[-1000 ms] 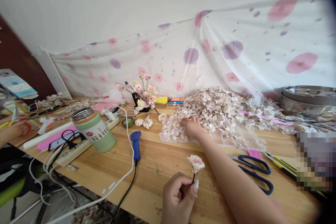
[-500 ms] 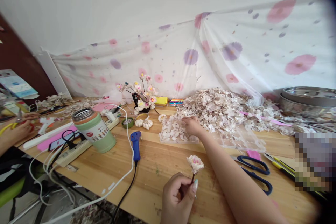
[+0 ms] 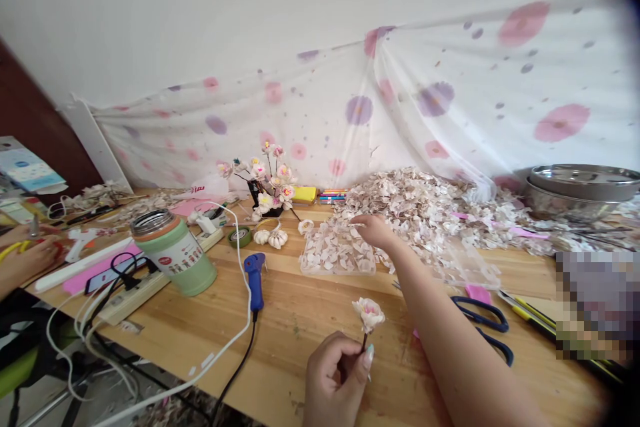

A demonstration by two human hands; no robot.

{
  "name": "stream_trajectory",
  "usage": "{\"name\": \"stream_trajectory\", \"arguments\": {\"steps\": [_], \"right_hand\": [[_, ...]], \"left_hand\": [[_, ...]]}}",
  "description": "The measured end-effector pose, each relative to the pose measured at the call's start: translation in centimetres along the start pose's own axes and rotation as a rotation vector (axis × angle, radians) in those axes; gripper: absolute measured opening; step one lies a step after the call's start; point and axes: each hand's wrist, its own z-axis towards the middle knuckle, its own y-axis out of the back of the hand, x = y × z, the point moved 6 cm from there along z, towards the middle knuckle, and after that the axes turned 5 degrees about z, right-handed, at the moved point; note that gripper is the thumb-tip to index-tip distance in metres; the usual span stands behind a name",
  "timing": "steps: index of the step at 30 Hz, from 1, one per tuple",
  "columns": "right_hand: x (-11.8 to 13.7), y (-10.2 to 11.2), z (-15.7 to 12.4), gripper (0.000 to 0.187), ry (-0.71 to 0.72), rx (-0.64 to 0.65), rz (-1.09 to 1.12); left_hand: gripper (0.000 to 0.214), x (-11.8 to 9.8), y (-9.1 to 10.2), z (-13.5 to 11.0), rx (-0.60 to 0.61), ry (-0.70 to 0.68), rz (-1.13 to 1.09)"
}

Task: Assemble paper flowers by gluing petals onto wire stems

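My left hand (image 3: pixel 334 380) is closed in a pinch on the thin dark stem of a small white-and-pink handmade flower (image 3: pixel 369 313), held upright over the near edge of the wooden table (image 3: pixel 290 320). My right hand (image 3: pixel 373 229) reaches forward over a clear plastic tray (image 3: pixel 334 255) of pale petals, at the edge of a big heap of petals (image 3: pixel 425 207). Its fingers are curled down among the petals. What they hold is hidden.
A blue glue gun (image 3: pixel 255 273) with a black cord lies left of the flower, beside a green flask (image 3: pixel 175 251) and a power strip (image 3: pixel 145 283). Blue scissors (image 3: pixel 483 325) lie right of my arm. Another person's hands (image 3: pixel 23 257) work at far left. Metal bowls (image 3: pixel 583 187) stand at back right.
My right hand has lifted slightly and moved back and to the right, from the tray toward the petal heap. My left hand keeps the flower in place.
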Motion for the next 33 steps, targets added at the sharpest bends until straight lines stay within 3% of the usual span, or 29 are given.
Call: {"name": "stream_trajectory", "arguments": {"steps": [5,8,21,33], "right_hand": [[1.6,-4.1,-0.3,0.029,0.093,0.005,-0.148],[1.9,-5.3,-0.4,0.028,0.126,0.041,-0.218],[2.2,-5.2,0.0,0.027,0.234,0.064,-0.304],[3.1,-5.7,-0.5,0.029,0.36,0.129,-0.269]], "left_hand": [[0.03,0.3,0.0,0.0,0.004,-0.002,0.006],[0.032,0.5,-0.1,0.0,0.008,-0.006,0.011],[0.035,0.8,-0.3,0.1,-0.061,-0.147,0.062],[0.034,0.8,-0.2,-0.1,-0.049,-0.119,0.1]]}}
